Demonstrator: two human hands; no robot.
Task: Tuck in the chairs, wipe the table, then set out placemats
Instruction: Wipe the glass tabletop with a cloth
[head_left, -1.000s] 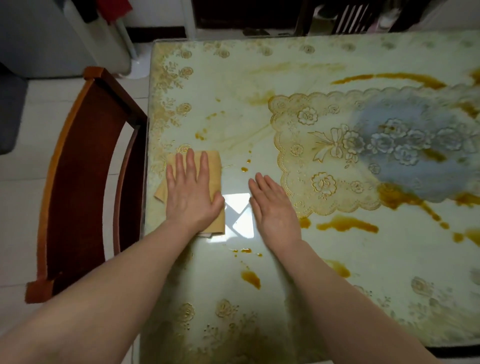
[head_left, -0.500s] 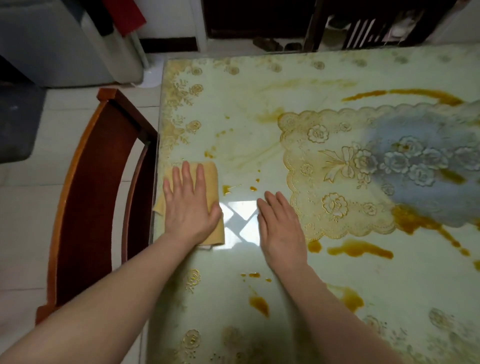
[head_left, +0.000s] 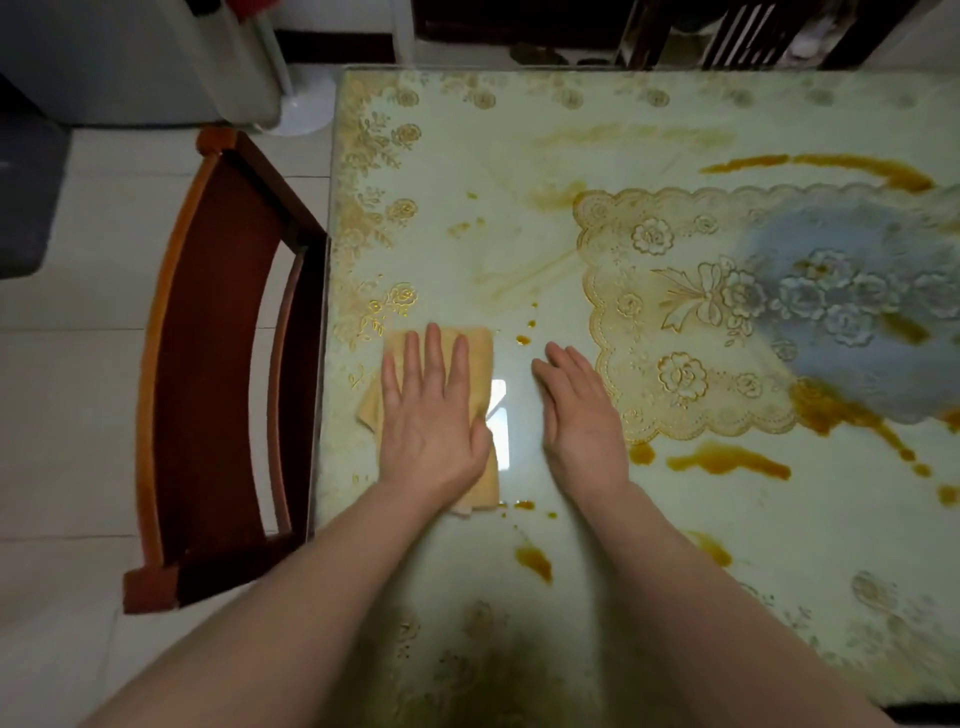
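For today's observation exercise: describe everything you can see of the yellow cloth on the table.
The yellow cloth is a soft, folded rectangle of tan-yellow fabric, lying flat on the glossy floral-patterned table top near its left edge, beside the brown wooden chair. The left hand presses flat on it, fingers spread, covering its middle. Its far edge, left corner and near right corner show. Small brown sauce drops lie just off its far right corner.

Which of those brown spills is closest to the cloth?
The tiny drops touching the yellow cloth's near corner, below the left hand. All bigger streaks lie farther right.
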